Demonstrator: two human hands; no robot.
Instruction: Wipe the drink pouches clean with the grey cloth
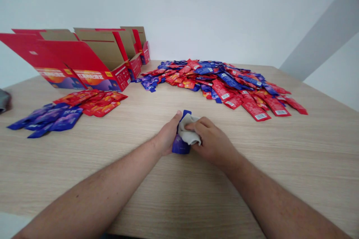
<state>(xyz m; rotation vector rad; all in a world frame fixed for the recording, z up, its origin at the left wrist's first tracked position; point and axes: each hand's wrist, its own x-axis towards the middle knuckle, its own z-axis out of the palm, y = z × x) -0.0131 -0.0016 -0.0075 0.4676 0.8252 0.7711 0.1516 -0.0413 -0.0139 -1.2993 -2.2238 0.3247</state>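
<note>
Near the middle of the table, my left hand [169,134] grips a blue-purple packet [181,147] by its left edge, thumb pointing away from me. My right hand [209,138] is closed on a pale grey cloth [190,134], which lies against the front of the packet and covers its middle. The packet's top tab and lower end show past the cloth. Both hands are close together, a little above or on the tabletop; the exact height cannot be told.
A large heap of red and blue packets [221,78] spreads across the back. Open red boxes [92,63] stand at the back left. Before them lie red packets [102,104] and blue packets [56,118]. A dark grey object [4,101] sits at the table's [280,157] left side.
</note>
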